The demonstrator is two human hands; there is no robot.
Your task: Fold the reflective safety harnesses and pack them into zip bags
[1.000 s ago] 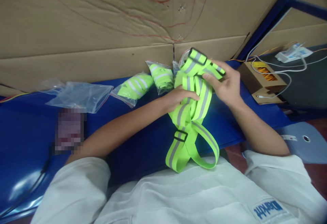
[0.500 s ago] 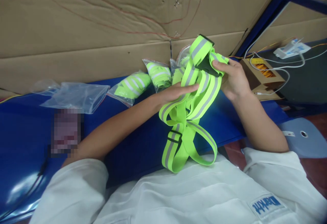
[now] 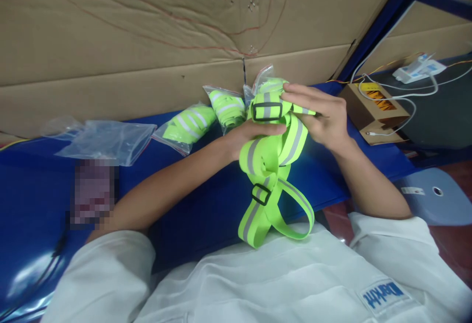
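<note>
A neon-yellow reflective strap [image 3: 294, 142] with a grey stripe and black slide buckles hangs in loops between my hands, above the blue table. My left hand [image 3: 248, 138] grips the bundle from the left, thumb stretched across the front. At the upper right, my right hand [image 3: 319, 111] has its fingers closed over the folded top of the strap. A black buckle [image 3: 267, 111] sits at that top fold and a second buckle [image 3: 261, 194] lower down. The bottom loops dangle close to the white shirt. Part of the right fingertips is hidden by the strap.
Bagged reflective straps [image 3: 189, 125] lie along the cardboard wall [image 3: 140, 28]. Left of them are clear plastic bags [image 3: 106, 138] and a blurred-out object [image 3: 94, 192] on the blue table [image 3: 177, 205]. At right are an open cardboard box [image 3: 376, 109], white cables and a grey-blue stool [image 3: 424, 195].
My right hand has moved down and left, bringing the strap's upper end and its buckle onto the bundle. My left hand has stayed nearly in place.
</note>
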